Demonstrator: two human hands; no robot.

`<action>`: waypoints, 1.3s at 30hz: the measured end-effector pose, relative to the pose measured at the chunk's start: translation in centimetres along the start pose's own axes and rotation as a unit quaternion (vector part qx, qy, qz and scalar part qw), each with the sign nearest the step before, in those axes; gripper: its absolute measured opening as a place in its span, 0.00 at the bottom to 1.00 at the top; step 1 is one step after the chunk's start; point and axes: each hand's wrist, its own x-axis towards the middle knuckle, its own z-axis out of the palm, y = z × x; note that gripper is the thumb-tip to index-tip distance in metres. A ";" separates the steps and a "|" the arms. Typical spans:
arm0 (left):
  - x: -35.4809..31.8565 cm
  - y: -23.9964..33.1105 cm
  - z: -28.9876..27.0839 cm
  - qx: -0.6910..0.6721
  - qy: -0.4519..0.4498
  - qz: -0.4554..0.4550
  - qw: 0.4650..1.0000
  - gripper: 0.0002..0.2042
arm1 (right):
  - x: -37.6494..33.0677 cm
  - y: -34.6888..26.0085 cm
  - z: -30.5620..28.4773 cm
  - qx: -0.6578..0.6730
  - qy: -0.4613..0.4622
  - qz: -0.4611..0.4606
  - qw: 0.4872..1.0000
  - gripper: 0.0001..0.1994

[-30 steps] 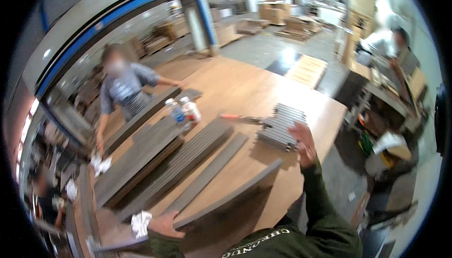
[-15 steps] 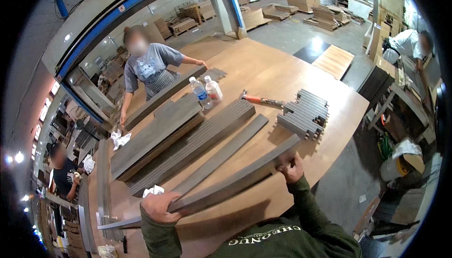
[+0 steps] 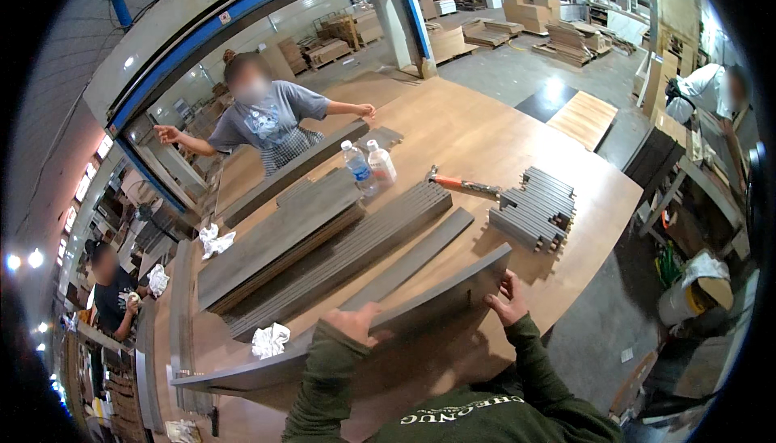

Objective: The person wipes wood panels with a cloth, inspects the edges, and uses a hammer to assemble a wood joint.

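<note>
A long grey-brown board (image 3: 440, 307) is tilted up on its edge in front of me, its wide face toward me. My left hand (image 3: 353, 323) grips it near the middle, fingers over the top edge and thumb on the near face. At its right end my right hand (image 3: 509, 299) holds it, thumb on the face and fingers at the end. Beyond it lies a narrow grey strip (image 3: 416, 253) on the table, then a row of strips on edge (image 3: 339, 261) and a stack of wide boards (image 3: 279, 249). A crumpled white cloth (image 3: 270, 340) sits near my left forearm.
Two plastic bottles (image 3: 356, 164) stand past the stacks. An orange-handled hammer (image 3: 465, 185) lies beside a bundle of short grey pieces (image 3: 533, 208). A co-worker (image 3: 271, 116) stands across the wooden table (image 3: 582, 172); others work at left and right.
The board has turned so its wide face shows. My left hand has slid right along it. The co-worker across the table has let go of a board and spread both arms.
</note>
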 end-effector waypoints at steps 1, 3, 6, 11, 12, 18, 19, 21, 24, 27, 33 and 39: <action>0.1 -0.2 0.1 -0.004 0.001 0.000 1.000 0.24 | 0.1 -0.2 -0.1 0.005 -0.002 0.001 1.000 0.28; 0.3 -0.1 0.1 -0.010 0.005 0.000 1.000 0.24 | 1.1 -1.4 -1.0 0.082 0.019 -0.034 0.996 0.28; 0.4 -0.4 -0.2 -0.005 0.019 -0.008 1.000 0.24 | 5.2 -7.5 -1.7 0.088 -0.014 -0.090 0.992 0.26; -0.1 0.8 -0.7 -0.002 -0.021 -0.067 0.998 0.24 | 13.5 -20.5 0.2 -0.243 -0.267 -0.075 0.929 0.20; -0.1 0.6 -0.5 -0.009 -0.011 -0.056 0.998 0.23 | 14.7 -21.9 1.5 -0.335 -0.291 -0.009 0.896 0.19; -0.4 0.8 -0.3 0.002 -0.012 -0.053 0.999 0.20 | 18.4 -21.8 5.8 -0.538 -0.323 -0.052 0.777 0.20; -0.6 0.8 -0.4 0.016 -0.011 -0.059 0.998 0.22 | 19.1 -21.3 6.1 -0.518 -0.323 -0.059 0.790 0.20; -0.3 1.1 -0.6 0.041 -0.005 -0.053 0.998 0.26 | 20.8 -18.9 5.1 -0.485 -0.306 -0.066 0.816 0.21; -0.1 0.8 0.0 0.032 0.037 -0.024 0.999 0.27 | 23.0 -13.5 3.7 -0.515 -0.330 -0.283 0.739 0.21; -0.2 0.6 -0.2 0.038 0.022 -0.050 0.998 0.27 | 21.6 -16.8 6.1 -0.515 -0.384 -0.106 0.759 0.21; -0.4 0.6 -0.6 0.019 0.047 -0.046 0.998 0.26 | 20.6 -19.4 7.8 -0.508 -0.385 0.002 0.771 0.22; 0.0 1.0 -0.8 0.013 0.045 -0.048 0.998 0.26 | 22.4 -15.6 7.9 -0.590 -0.423 -0.182 0.664 0.24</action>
